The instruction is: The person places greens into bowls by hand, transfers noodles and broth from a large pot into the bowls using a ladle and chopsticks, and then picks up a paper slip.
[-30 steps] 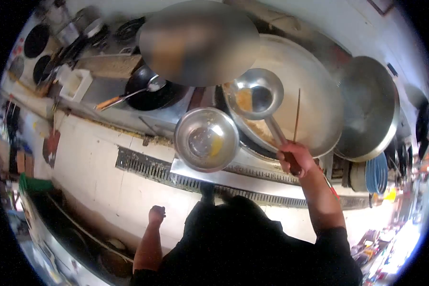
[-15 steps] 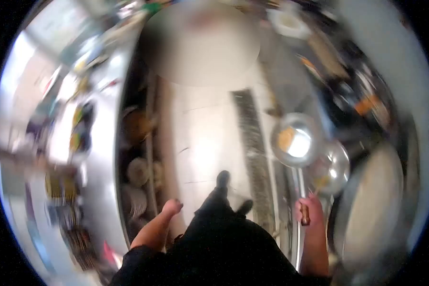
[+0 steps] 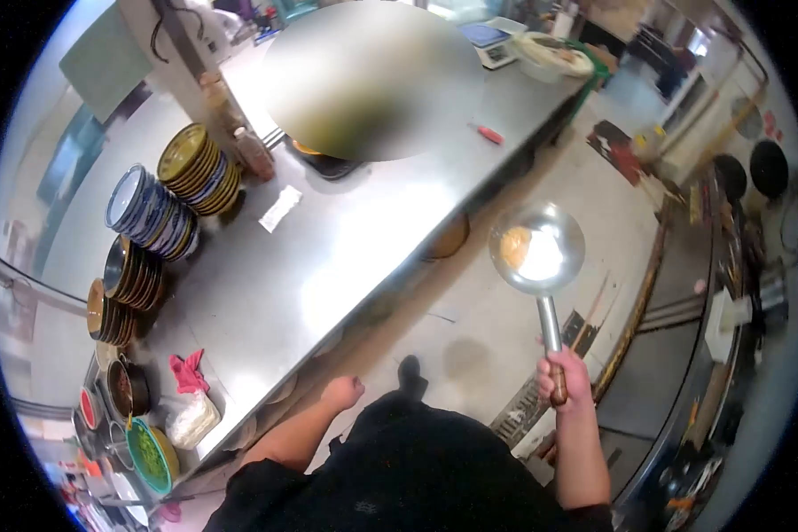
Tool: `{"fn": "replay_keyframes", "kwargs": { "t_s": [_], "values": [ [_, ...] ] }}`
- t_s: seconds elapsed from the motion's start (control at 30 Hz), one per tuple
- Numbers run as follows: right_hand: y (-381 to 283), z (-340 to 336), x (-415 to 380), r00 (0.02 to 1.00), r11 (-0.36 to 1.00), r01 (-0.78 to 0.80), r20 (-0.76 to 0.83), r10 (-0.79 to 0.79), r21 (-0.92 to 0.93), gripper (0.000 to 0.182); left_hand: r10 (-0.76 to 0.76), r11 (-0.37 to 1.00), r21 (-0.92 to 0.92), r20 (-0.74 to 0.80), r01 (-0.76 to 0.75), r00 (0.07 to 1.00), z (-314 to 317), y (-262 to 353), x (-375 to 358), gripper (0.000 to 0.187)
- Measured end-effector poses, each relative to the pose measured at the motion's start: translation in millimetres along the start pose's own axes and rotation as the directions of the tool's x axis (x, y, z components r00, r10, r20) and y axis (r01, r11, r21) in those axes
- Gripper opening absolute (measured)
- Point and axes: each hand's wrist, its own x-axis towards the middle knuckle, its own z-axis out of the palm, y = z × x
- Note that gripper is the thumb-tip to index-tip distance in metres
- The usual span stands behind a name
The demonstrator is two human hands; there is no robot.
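My right hand (image 3: 566, 377) is wrapped round the wooden grip of a steel wok (image 3: 550, 213). The wok is held out over the floor, and a flat piece of yellow-orange food (image 3: 515, 247) lies in its left side. Near the edge of the steel counter (image 3: 266, 293), my left hand (image 3: 343, 392) is curled into a loose fist; I see nothing in it. A red-handled tool (image 3: 488, 135) lies on the counter's far part, next to a white slip of paper or cloth (image 3: 280, 208) nearer to me.
Stacked bowls (image 3: 155, 213) stand along the counter's left side. Nearer are a pink cloth (image 3: 189, 372), a plastic bag (image 3: 192, 419) and a tub of chopped greens (image 3: 151, 454). A scale (image 3: 495, 46) sits at the far end. The cooking line (image 3: 674, 310) runs along my right.
My view has turned left, towards the counter, and the stove has moved to the right edge. The wok has stayed in my right hand, away from the other steel pan seen beside it earlier.
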Motion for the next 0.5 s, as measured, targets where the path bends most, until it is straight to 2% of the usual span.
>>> {"fn": "replay_keyframes", "kwargs": {
  "t_s": [0.03, 0.1, 0.13, 0.2, 0.23, 0.27, 0.33, 0.37, 0.43, 0.47, 0.5],
  "values": [
    [-14, 24, 30, 1.0, 0.998, -0.023, 0.01, 0.024, -0.057, 0.039, -0.019, 1.0, -0.018, 0.001, 0.019, 1.0, -17, -4, 8, 0.031],
    [-41, 71, 92, 0.998, 0.987, -0.049, 0.032, 0.055, -0.15, 0.037, 0.016, 0.998, -0.06, -0.165, -0.026, 0.986, -48, -7, 25, 0.025],
    [-52, 95, 119, 0.997, 0.981, -0.053, 0.044, 0.062, -0.187, 0.036, -0.003, 0.997, -0.073, -0.162, -0.009, 0.987, -61, -4, 30, 0.025],
    [-76, 147, 173, 0.984, 0.967, -0.045, 0.154, 0.086, -0.252, 0.029, -0.074, 0.969, -0.246, -0.34, -0.012, 0.937, -88, 9, 40, 0.022],
    [-86, 171, 198, 0.982, 0.962, -0.056, 0.16, 0.102, -0.267, 0.029, -0.119, 0.958, -0.286, -0.384, 0.005, 0.916, -101, 17, 43, 0.022],
    [-94, 195, 224, 0.972, 0.948, -0.055, 0.199, 0.122, -0.314, 0.02, -0.139, 0.953, -0.302, -0.383, 0.018, 0.913, -104, 14, 51, 0.022],
    [-109, 236, 279, 0.953, 0.923, -0.055, 0.255, 0.163, -0.381, 0.013, -0.134, 0.986, -0.16, -0.553, 0.053, 0.822, -106, 8, 70, 0.037],
    [-113, 251, 310, 0.95, 0.905, -0.027, 0.27, 0.155, -0.425, 0.013, -0.159, 0.981, -0.179, -0.557, 0.068, 0.815, -118, 19, 75, 0.037],
    [-124, 284, 362, 0.938, 0.856, -0.005, 0.295, 0.184, -0.517, 0.014, -0.359, 0.933, -0.194, -0.53, 0.302, 0.769, -145, 50, 73, 0.066],
    [-127, 296, 382, 0.928, 0.845, -0.012, 0.308, 0.209, -0.535, 0.014, -0.389, 0.921, -0.218, -0.528, 0.322, 0.755, -147, 54, 81, 0.066],
    [-130, 310, 402, 0.93, 0.808, 0.006, 0.3, 0.212, -0.589, 0.015, -0.465, 0.884, -0.193, -0.462, 0.426, 0.756, -147, 58, 86, 0.08]
  ]
}}
